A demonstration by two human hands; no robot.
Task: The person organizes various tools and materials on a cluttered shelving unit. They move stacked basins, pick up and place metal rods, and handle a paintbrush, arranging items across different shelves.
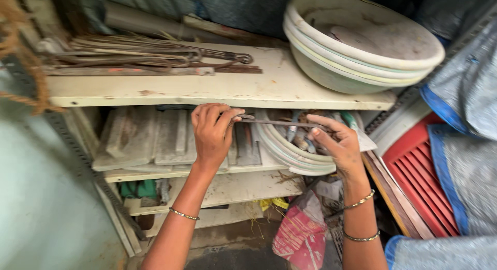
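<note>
Fingers of my left hand [211,133] and right hand [336,143] pinch opposite ends of a thin metal rod [277,123] near the stacked basins [290,151].

Cream shelf [279,89], pale bowls [362,47], red slatted panel [419,171], pink bag [300,236].

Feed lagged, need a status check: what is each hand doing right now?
Left hand: closed, gripping one end of a thin metal rod.
Right hand: fingers pinching the rod's other end.
</note>
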